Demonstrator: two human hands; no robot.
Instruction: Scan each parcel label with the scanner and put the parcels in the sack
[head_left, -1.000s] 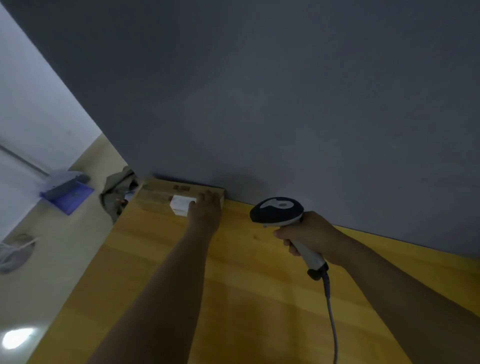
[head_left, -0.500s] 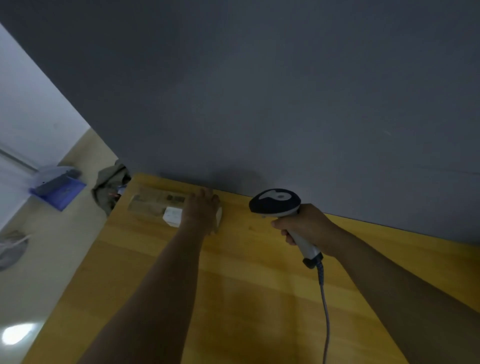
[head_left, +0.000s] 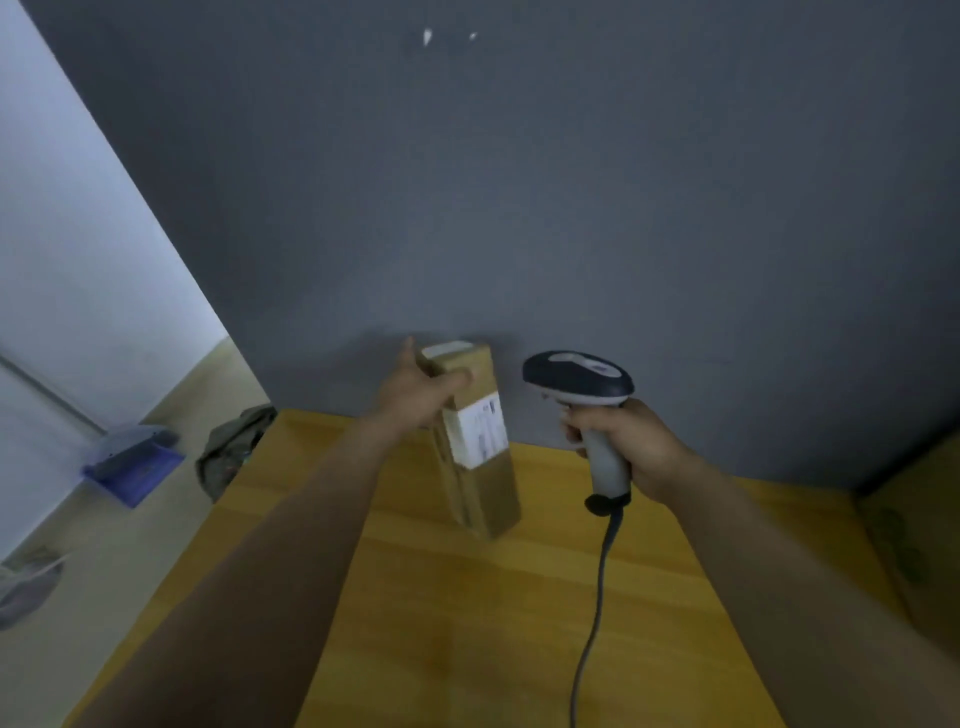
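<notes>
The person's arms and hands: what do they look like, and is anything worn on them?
The left hand and right hand are bare, with no gloves. The left forearm and right forearm are bare too: no sleeve, watch or bracelet is in view. The light is dim, so a thin ring could go unseen.

Grips long cardboard parcel (head_left: 485, 488) near top w/ L hand (head_left: 415, 392), upright, slightly tilted, above wooden table (head_left: 467, 623); white label (head_left: 480, 431) faces near-right. Holds barcode scanner (head_left: 579, 382) by handle in R hand (head_left: 631, 444), just R of parcel, not touching; cable (head_left: 597, 597) hangs toward near edge.
</notes>
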